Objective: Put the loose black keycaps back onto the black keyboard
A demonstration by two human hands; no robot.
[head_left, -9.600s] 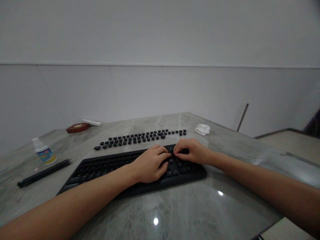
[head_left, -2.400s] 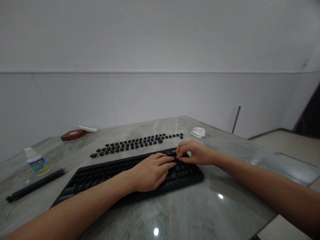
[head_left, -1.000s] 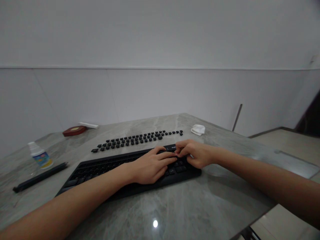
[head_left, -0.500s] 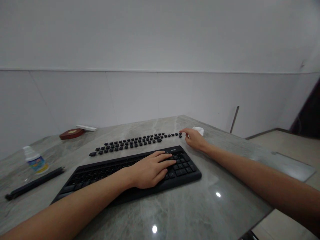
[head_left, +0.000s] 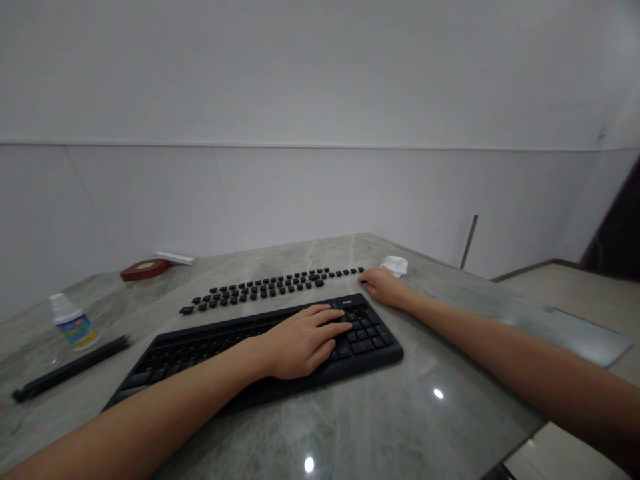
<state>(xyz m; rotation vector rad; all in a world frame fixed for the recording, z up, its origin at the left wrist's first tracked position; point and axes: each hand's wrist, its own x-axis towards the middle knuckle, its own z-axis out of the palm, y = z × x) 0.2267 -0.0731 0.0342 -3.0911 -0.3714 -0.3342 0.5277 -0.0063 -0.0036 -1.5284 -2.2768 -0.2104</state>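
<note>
A black keyboard lies on the grey marble table. My left hand rests flat on its right half, fingers stretched out over the keys. Behind the keyboard, several loose black keycaps lie in rows. My right hand is down on the table at the right end of those rows. Its fingers are pinched together at the last keycap, and what they hold is hidden.
A crumpled white cloth lies just behind my right hand. At the far left are a small white bottle and a long black tool. A red-brown disc and a white strip sit by the wall. The table edge runs close at the right.
My right hand left the keyboard's right end, reached out to the end of the keycap rows, then lowered onto the table there. My left hand stayed on the keyboard.
</note>
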